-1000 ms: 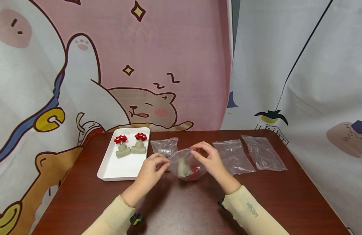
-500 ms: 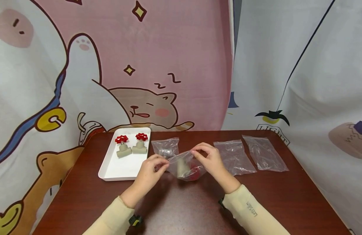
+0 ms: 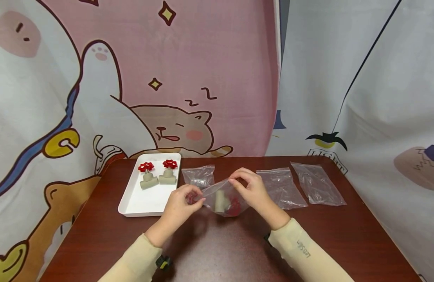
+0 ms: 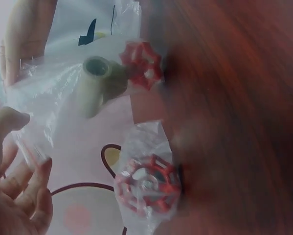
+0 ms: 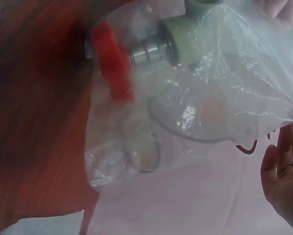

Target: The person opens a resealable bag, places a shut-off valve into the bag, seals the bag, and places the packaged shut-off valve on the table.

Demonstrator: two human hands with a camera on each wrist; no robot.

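A clear zip bag [image 3: 211,196] holds a valve [image 3: 220,201] with a beige tee body and red handwheel. At the bag's upper right edge, my right hand [image 3: 250,188] pinches the plastic between thumb and fingers. My left hand [image 3: 178,207] is at the opposite upper edge, its fingertips against the plastic. In the left wrist view its thumb [image 4: 11,120] stands apart from the bent fingers [image 4: 31,191]. Through the plastic, the right wrist view shows the red handwheel [image 5: 112,61] and metal stem [image 5: 151,51]. The bag's mouth is partly hidden by my hands.
Behind my left hand lies another bagged valve [image 4: 148,186] with a red handwheel. Two loose valves sit in a white tray [image 3: 143,203] at left. Two flat zip bags lie at right, one nearer [image 3: 281,188] and one farther [image 3: 317,184], on the brown table [image 3: 217,250].
My left thumb and index finger have spread apart, and the red handwheel behind shows between them. The right hand has risen slightly at the bag's edge. The valve inside has shifted a little.
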